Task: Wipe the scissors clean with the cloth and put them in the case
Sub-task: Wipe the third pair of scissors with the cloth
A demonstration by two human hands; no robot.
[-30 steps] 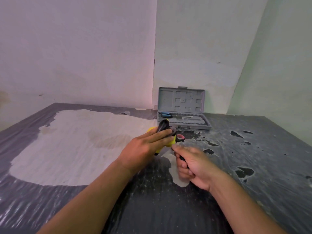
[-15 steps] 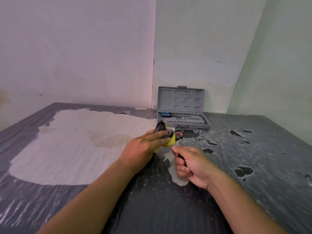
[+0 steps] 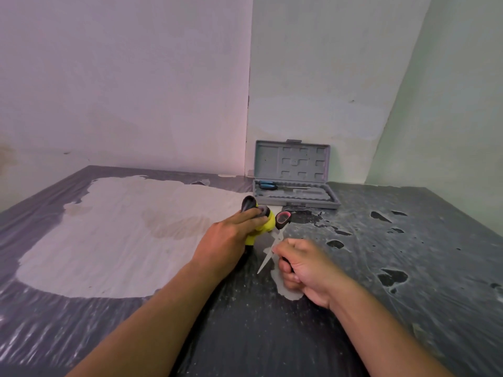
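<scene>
While the left hand [image 3: 231, 238] grips the scissors [image 3: 272, 240] by their handle end, its fingers [image 3: 251, 214] curled over the dark loop and the yellow cloth [image 3: 262, 228] bunched against it, the step in hand looks like the wiping itself, not yet the stowing. The right hand [image 3: 302, 268] is closed in a fist just beside the blade, with something dark showing inside its curl; whether that is a fold of cloth or a part of the scissors I cannot tell.

The scissors are held just above the table [image 3: 408, 268], in front of the person and well short of the case [image 3: 296, 198]. One blade shows plainly as a pale narrow strip. Its long axis runs on a slant, from the pink-lined handle loop at the far end down to a tip that points back toward the person and slightly left. The handles therefore face the case, the point faces away from it.

The case stands open against the wall, lid upright, with a blue-handled tool [image 3: 268, 185] lying in its tray. By my judgement the next move calls for drawing the cloth along the blade from pivot to tip, keeping skin off the edge. After that the scissors must be carried forward and laid flat along the tray's length.
</scene>
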